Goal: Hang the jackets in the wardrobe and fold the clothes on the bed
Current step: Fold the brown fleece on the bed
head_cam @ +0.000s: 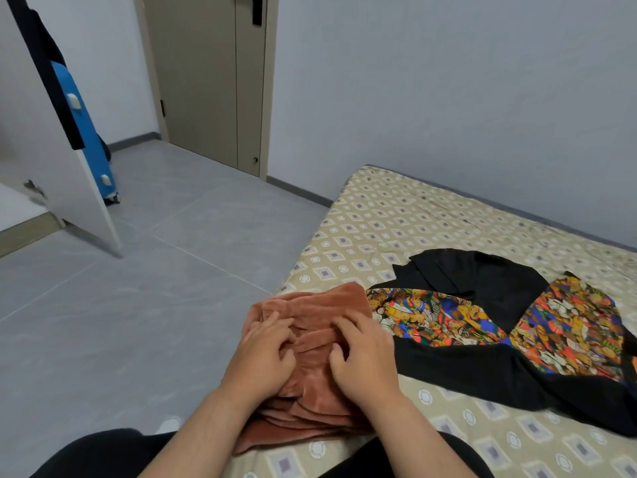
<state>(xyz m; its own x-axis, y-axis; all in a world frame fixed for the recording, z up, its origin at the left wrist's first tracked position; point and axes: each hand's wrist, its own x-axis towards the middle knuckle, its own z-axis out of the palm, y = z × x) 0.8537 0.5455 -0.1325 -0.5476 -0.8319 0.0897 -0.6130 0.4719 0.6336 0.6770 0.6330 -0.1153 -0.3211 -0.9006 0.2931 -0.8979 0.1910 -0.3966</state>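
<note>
One rust garment (312, 303), patterned bed (431, 219), grey floor (155, 288)

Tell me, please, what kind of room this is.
Probably a bedroom: a bed with a patterned sheet, a rust-brown garment and a black patterned garment lying on it, and a white wardrobe door standing open.

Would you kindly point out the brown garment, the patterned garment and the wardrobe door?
Brown garment (322, 303), head view, its far flat part.
Patterned garment (568, 326), head view, its colourful right panel.
Wardrobe door (70, 191), head view, its white lower face.
</note>
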